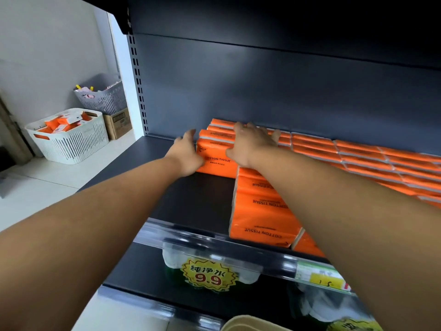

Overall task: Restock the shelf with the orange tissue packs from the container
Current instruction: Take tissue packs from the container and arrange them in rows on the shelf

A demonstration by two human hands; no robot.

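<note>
Orange tissue packs labelled COTTON TISSUE lie on the dark shelf (191,197). One stack of orange packs (217,161) stands at the back left of the row. My left hand (187,154) presses flat against its left side, fingers straight. My right hand (250,143) lies on top of the stack with its fingers spread over the packs. A front column of packs (262,211) runs toward the shelf edge, and further rows of packs (372,161) fill the shelf to the right. The white slatted container (71,144) with more orange packs sits on the floor at the left.
A grey basket (105,96) rests on a cardboard box (119,125) behind the container. The shelf's left part is bare. A price rail (214,249) with a yellow 9.9 tag (210,275) runs along the shelf's front edge, with bottled water below.
</note>
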